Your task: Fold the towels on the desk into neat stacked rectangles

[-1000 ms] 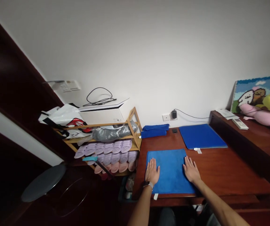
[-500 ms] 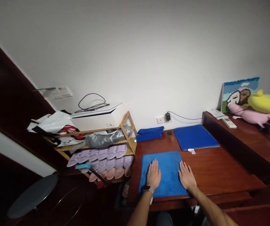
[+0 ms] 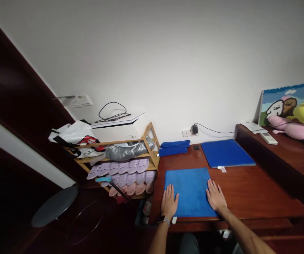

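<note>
A blue towel [image 3: 191, 192] lies spread flat at the front of the brown wooden table [image 3: 260, 197]. My left hand [image 3: 169, 203] rests flat on its left side, fingers stretched out, with a watch on the wrist. Along the towel's right edge lies my right hand [image 3: 215, 197], palm down with the fingers extended. Neither hand grips anything. A white tag [image 3: 174, 220] sticks out at the towel's front left corner. Behind it on the right is a darker blue towel stack [image 3: 227, 153], laid flat with a tag at its front. Folded blue cloths [image 3: 174, 148] sit at the back left.
Left of the table stands a wooden rack [image 3: 153, 141] with purple and pink slippers [image 3: 130, 165] and a white box [image 3: 117, 132] on top. A grey stool [image 3: 55, 206] is farther left. On the right-hand cabinet are a remote [image 3: 268, 138] and a pink plush toy [image 3: 296, 130].
My left hand has shifted left and slightly toward me, to the towel's left edge. My right hand stays at the right edge. The whole view has swung a little to the left.
</note>
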A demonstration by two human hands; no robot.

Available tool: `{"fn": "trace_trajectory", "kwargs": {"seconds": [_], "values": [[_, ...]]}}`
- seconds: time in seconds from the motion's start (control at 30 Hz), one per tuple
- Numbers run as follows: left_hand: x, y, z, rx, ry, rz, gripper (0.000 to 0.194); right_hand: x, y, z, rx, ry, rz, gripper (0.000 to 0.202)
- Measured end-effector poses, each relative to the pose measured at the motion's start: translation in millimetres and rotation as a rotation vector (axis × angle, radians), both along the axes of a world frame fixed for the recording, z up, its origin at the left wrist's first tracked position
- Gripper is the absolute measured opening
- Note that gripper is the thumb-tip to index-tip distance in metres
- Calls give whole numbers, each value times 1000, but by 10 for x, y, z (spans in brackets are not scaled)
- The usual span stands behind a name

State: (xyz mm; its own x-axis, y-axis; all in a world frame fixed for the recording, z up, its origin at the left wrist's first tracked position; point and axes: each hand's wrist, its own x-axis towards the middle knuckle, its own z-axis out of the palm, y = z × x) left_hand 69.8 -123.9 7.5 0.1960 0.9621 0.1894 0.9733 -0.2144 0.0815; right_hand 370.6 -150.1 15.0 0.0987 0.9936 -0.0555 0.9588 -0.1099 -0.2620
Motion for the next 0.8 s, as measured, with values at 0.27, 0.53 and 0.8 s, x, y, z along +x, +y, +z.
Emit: {"fn": "trace_trajectory", "kwargs": {"seconds": [0.27, 0.53, 0.8], "values": [[3, -71, -2, 59, -12, 33, 65, -46, -124, 32, -20, -38, -43, 70], [-56, -20, 16, 28, -7, 31, 65, -81, -425, 1, 8, -28, -21, 70], [608, -249, 311, 43, -107, -245, 62, -86, -390, 48, 7, 29, -22, 68]]}}
